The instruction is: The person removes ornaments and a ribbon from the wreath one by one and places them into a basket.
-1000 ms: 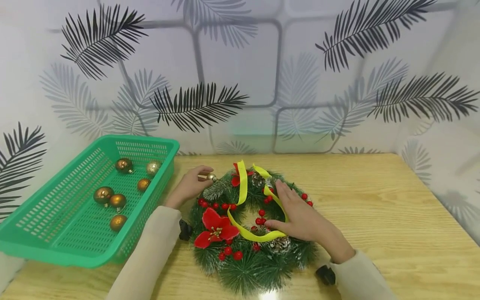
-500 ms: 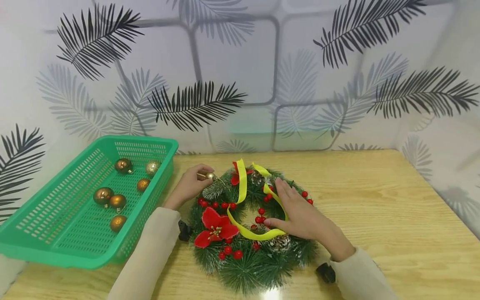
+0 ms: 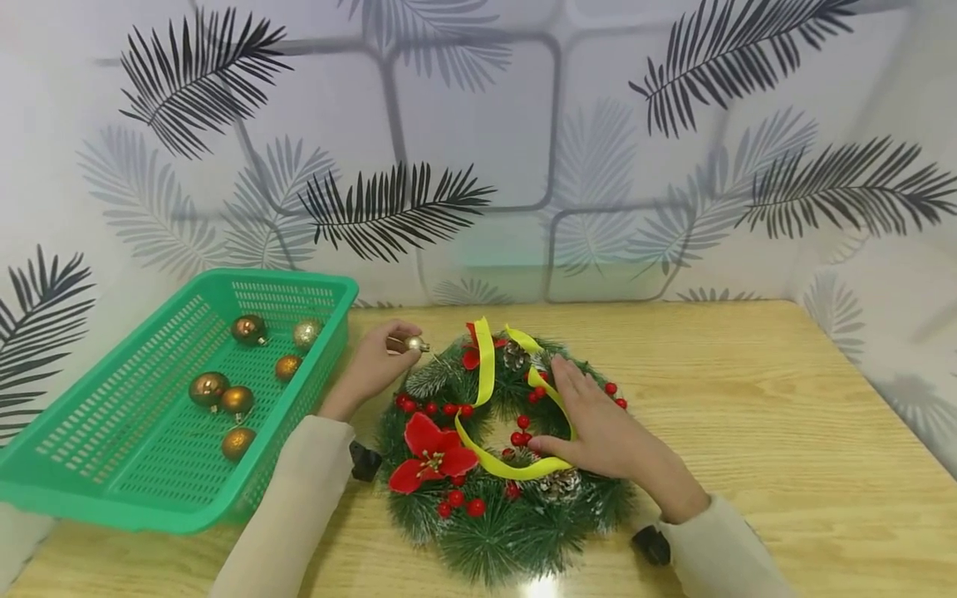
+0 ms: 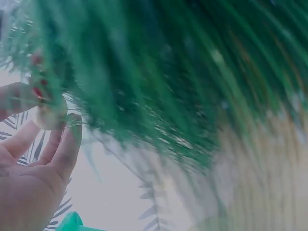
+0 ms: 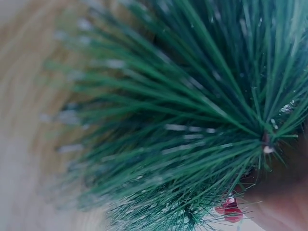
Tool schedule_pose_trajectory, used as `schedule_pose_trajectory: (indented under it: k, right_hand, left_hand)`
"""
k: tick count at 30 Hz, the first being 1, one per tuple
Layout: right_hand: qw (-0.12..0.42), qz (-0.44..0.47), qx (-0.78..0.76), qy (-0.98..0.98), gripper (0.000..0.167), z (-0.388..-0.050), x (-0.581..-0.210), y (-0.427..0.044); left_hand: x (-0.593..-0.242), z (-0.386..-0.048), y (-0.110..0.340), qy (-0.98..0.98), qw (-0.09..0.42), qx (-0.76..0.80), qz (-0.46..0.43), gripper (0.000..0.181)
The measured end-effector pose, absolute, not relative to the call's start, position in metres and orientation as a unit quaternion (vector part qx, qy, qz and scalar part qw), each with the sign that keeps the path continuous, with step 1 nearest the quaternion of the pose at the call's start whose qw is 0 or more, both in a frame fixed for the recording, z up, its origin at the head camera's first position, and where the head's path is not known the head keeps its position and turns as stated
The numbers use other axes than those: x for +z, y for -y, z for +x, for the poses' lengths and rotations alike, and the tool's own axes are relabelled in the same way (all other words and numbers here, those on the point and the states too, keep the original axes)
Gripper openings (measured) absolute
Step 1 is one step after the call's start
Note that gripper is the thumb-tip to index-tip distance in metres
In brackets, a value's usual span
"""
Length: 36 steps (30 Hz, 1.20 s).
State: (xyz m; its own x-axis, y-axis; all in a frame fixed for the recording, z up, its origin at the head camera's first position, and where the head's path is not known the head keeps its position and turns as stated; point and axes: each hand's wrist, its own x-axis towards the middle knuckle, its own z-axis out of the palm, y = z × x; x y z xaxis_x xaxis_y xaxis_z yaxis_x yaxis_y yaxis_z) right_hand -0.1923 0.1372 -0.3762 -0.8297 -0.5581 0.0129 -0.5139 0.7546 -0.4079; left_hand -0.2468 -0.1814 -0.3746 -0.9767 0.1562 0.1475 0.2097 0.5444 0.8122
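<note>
In the head view a Christmas wreath (image 3: 486, 540) of green needles lies on the wooden table, with red berries, red flowers, pinecones and a yellow ribbon (image 3: 516, 472). Just off its upper left edge, my left hand (image 3: 374, 365) pinches a small gold bauble (image 3: 414, 343) between thumb and fingers. The left wrist view also has this bauble (image 4: 50, 115) at the fingertips, partly behind blurred needles. My right hand (image 3: 601, 432) rests on the wreath's right side with its fingers extended. Needles fill most of the right wrist view, where only a blurred bit of hand shows.
On the left stands a green plastic basket (image 3: 97, 515) holding several bronze and gold baubles (image 3: 208, 389). A wall (image 3: 478, 124) with a leaf pattern rises behind the wooden table (image 3: 785, 415).
My left hand has lifted slightly up and left, bringing the gold bauble away from the wreath's needles. My right hand keeps its place on the wreath.
</note>
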Motion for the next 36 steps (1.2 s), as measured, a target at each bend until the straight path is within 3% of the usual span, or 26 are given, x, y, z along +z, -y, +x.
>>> schedule_pose_trajectory:
  k: [20,36]
  right_hand:
    - [-0.035,-0.265,-0.091,-0.959,0.106,-0.188,-0.374,-0.133]
    - [-0.047,-0.262,-0.073,-0.961,0.105,-0.188,-0.373,-0.133]
  left_hand:
    - [-0.349,-0.227,0.174,0.866,0.064,-0.477,-0.138,0.028]
    - [-0.337,-0.219,0.169,0.86,0.072,-0.482,-0.15,0.029]
